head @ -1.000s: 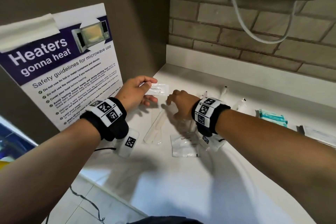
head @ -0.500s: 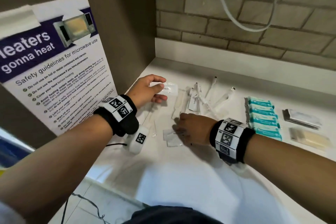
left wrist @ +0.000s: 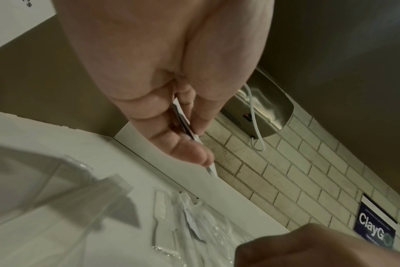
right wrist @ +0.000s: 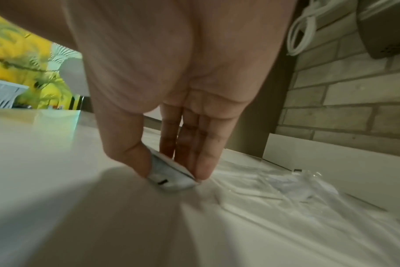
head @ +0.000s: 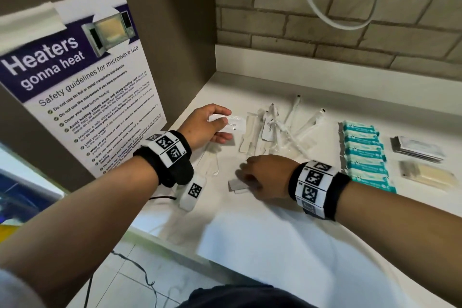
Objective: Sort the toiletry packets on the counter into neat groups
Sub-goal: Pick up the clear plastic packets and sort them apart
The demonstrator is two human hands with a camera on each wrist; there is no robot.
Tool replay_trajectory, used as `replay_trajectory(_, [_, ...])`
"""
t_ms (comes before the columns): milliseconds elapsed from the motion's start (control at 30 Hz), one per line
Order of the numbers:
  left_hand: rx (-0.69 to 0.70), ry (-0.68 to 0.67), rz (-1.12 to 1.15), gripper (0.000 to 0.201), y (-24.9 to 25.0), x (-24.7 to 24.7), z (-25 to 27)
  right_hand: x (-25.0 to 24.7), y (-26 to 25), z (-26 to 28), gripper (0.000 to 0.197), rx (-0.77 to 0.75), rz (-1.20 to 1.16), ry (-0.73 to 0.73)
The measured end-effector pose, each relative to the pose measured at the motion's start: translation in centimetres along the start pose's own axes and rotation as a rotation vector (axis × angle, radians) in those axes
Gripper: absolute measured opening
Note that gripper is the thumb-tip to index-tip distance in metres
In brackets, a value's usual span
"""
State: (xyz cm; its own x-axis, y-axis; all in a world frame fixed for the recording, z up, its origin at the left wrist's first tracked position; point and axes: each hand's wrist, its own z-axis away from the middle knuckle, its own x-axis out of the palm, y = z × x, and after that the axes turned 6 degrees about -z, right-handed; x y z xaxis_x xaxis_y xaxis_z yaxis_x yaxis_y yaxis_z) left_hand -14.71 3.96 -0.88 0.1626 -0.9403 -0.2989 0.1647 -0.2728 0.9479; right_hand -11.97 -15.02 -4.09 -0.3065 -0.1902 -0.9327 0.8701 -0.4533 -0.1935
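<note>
My left hand (head: 212, 125) holds white toothpaste sachets (head: 233, 125) above the counter's back left corner; in the left wrist view the sachets (left wrist: 183, 117) are pinched edge-on between thumb and fingers. My right hand (head: 260, 175) is down on the white counter (head: 275, 245), pinching small white sachets (head: 236, 185) between thumb and fingers; the right wrist view shows those sachets (right wrist: 171, 173) lifted at one edge. A loose heap of clear-wrapped toothbrushes (head: 282, 127) lies just beyond my right hand.
A row of teal packets (head: 365, 155) lies to the right, then a stack of grey-white packets (head: 417, 149) and a yellowish wrapped packet (head: 430, 177). A poster (head: 80, 87) leans on the left wall. A brick wall (head: 325, 32) backs the counter.
My right hand has drawn back from the toothbrush heap toward me and come down on the small sachets. My left hand has stayed in place with its sachets.
</note>
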Motion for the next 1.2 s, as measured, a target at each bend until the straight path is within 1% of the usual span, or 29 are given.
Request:
replay_trajectory(67, [-0.007, 0.008, -0.011, 0.020, -0.1, 0.0, 0.2, -0.1, -0.3, -0.1, 0.005, 0.015, -0.015, 0.024])
replay_trajectory(167, [-0.021, 0.018, -0.030, 0.020, -0.3, 0.0, 0.5, -0.4, -0.6, -0.3, 0.015, 0.087, -0.114, 0.009])
replay_trajectory(233, [-0.031, 0.025, -0.037, 0.020, -0.5, 0.1, 0.6, -0.6, -0.6, -0.4, 0.021, 0.138, -0.191, -0.022])
replay_trajectory(333, [-0.035, 0.022, -0.050, 0.019, -0.7, 0.2, 0.7, -0.7, -0.5, -0.3, 0.029, 0.238, -0.222, -0.093])
replay_trajectory(400, [-0.035, 0.019, -0.054, 0.019, -0.8, 0.2, 0.8, -0.8, -0.5, -0.2, 0.027, 0.294, -0.237, -0.110])
replay_trajectory(500, [-0.057, 0.028, -0.037, 0.018, -1.0, 0.1, 0.9, -1.5, 0.0, 0.0, 0.025, 0.292, -0.276, -0.097])
replay_trajectory(533, [-0.070, 0.027, -0.026, 0.018, -1.1, 0.0, 1.0, -2.2, 0.3, 0.2, 0.028, 0.291, -0.313, -0.078])
replay_trajectory(600, [-0.083, 0.030, -0.019, 0.019, -1.1, 0.0, 1.0, -4.0, 0.9, 0.7, 0.038, 0.298, -0.425, 0.017])
replay_trajectory(700, [-0.091, 0.033, -0.002, 0.022, -0.6, 0.4, 1.1, -7.0, 2.1, 1.2, 0.064, 0.296, -0.466, 0.271])
replay_trajectory(733, [-0.093, 0.025, 0.026, 0.023, -0.3, 0.6, 1.0, -8.0, 2.4, 1.3, 0.065, 0.290, -0.472, 0.356])
replay_trajectory(767, [-0.096, 0.014, 0.054, 0.024, -0.1, 0.9, 1.2, -8.6, 2.6, 1.3, 0.061, 0.286, -0.496, 0.423])
replay_trajectory(833, [-0.095, -0.012, 0.119, 0.025, 0.7, 1.4, 1.3, -9.7, 2.7, 1.3, 0.046, 0.280, -0.538, 0.520])
replay_trajectory(867, [-0.089, -0.027, 0.166, 0.025, 1.0, 1.7, 1.4, -10.0, 2.7, 1.3, 0.044, 0.283, -0.540, 0.547])
replay_trajectory(900, [-0.078, -0.046, 0.208, 0.025, 1.4, 2.0, 1.4, -10.1, 2.6, 1.2, 0.046, 0.287, -0.525, 0.570])
replay_trajectory(967, [-0.066, -0.055, 0.257, 0.030, 2.0, 2.6, 1.1, -9.7, 2.5, 0.9, 0.051, 0.275, -0.452, 0.586])
replay_trajectory(1000, [-0.066, -0.053, 0.277, 0.032, 2.2, 2.8, 1.0, -9.3, 2.4, 0.7, 0.047, 0.252, -0.414, 0.582])
replay_trajectory(1067, [-0.058, -0.070, 0.289, 0.030, 2.5, 3.0, 0.6, -8.6, 2.6, 0.6, 0.027, 0.219, -0.382, 0.584])
replay_trajectory(1133, [-0.030, -0.102, 0.235, 0.024, 2.7, 3.1, 0.4, -8.1, 2.9, 0.8, 0.020, 0.190, -0.414, 0.608])
replay_trajectory(1200, [-0.012, -0.122, 0.165, 0.027, 2.6, 3.0, 0.2, -7.5, 3.5, 1.0, 0.014, 0.146, -0.487, 0.633])
